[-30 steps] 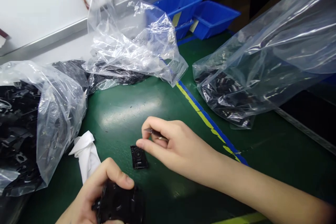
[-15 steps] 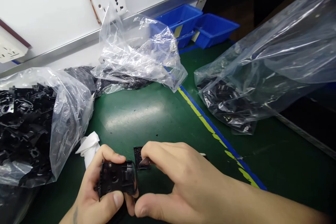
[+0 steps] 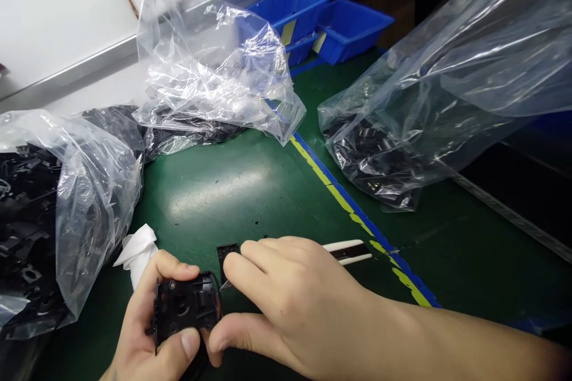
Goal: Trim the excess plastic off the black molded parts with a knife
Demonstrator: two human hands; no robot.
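Observation:
My left hand point(image 3: 154, 324) is closed around a black plastic housing part point(image 3: 181, 306), thumb in front and index finger along its top edge. The part has a round hole near its middle and a raised block at its right side. My right hand point(image 3: 272, 297) is closed on a slim tool point(image 3: 346, 252) with a black-and-white handle. Its pointed metal tip shows by the housing's right edge; whether it touches, I cannot tell. The right thumb is close to that edge too. Behind the right fingers, partly covered, a small flat black part point(image 3: 222, 253) lies on the table.
A clear bag point(image 3: 98, 208) of black plastic parts stands at left, another point(image 3: 214, 71) behind. A third bag point(image 3: 370, 149) with dark parts lies at right. Blue bins point(image 3: 353, 30) stand at the back. White crumpled paper point(image 3: 140, 250) lies beside my left hand. Blue-yellow tape point(image 3: 330, 181) crosses the green table.
The view has shifted slightly, so the scene sits further left and higher. My right hand has turned and drawn nearer the housing; more of the tool's handle shows behind it.

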